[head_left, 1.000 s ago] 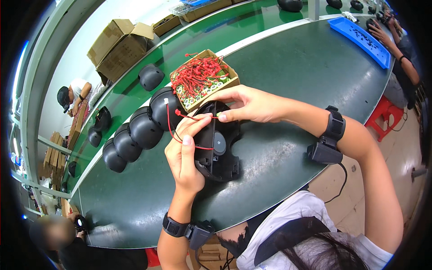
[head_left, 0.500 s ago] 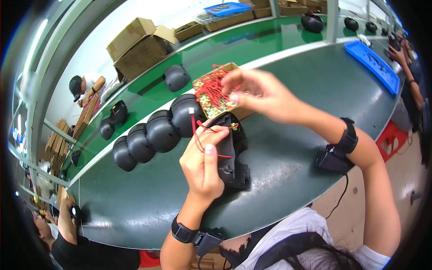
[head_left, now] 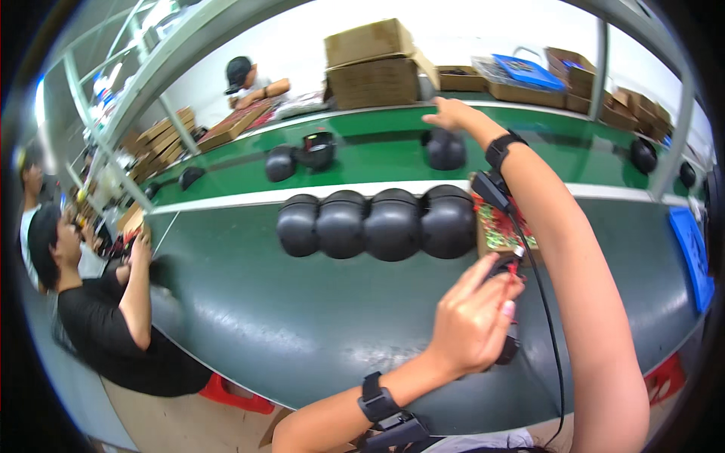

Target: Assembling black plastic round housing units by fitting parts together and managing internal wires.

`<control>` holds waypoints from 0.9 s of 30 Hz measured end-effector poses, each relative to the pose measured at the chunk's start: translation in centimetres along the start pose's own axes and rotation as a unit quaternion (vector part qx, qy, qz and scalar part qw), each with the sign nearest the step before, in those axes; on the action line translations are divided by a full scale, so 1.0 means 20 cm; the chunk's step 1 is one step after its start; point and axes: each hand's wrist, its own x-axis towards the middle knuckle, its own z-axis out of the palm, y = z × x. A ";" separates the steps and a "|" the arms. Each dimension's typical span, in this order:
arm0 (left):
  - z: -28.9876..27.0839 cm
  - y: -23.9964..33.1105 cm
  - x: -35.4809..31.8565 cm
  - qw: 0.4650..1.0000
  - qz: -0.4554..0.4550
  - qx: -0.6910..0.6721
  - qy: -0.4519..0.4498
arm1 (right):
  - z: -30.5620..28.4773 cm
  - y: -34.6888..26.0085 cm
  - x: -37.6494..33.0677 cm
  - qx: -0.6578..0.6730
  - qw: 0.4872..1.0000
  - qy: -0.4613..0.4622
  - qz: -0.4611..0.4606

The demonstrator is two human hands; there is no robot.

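A: Helmets first: four rounded matte-black helmet shells lie in a row on the dark green conveyor belt, and I take that row as my landmark. Its long axis runs left to right along the belt, domes facing me.

B: Where is the left hand?

A: Just below the row's right end. Its fingers are curled closed around a black helmet part pressed on the belt; most of that part is hidden behind the hand, so I cannot tell which way it points. Thin red cords show at the fingertips.

B: And the right hand?

A: Stretched far beyond the row, above a single black helmet on the bright green shelf. Fingers look loosely spread, holding nothing; whether they touch the helmet I cannot tell.

B: Anything beside the row?

A: A shallow cardboard tray of red cords touches the row's right end, partly hidden by my right forearm.
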 end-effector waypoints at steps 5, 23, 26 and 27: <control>-0.02 0.04 0.00 1.000 -0.005 0.004 0.014 | 0.20 0.06 0.09 -0.021 0.996 -0.056 0.068; -0.02 -0.03 -0.03 0.996 -0.007 -0.069 0.060 | -0.55 0.03 -0.88 0.632 0.765 0.114 0.047; 0.00 -0.03 -0.02 0.994 -0.003 -0.069 0.081 | -0.50 0.21 -1.38 0.466 0.861 0.204 -0.018; 0.00 -0.02 -0.01 0.994 -0.009 -0.075 0.073 | -0.51 0.18 -1.57 0.405 0.893 0.196 -0.016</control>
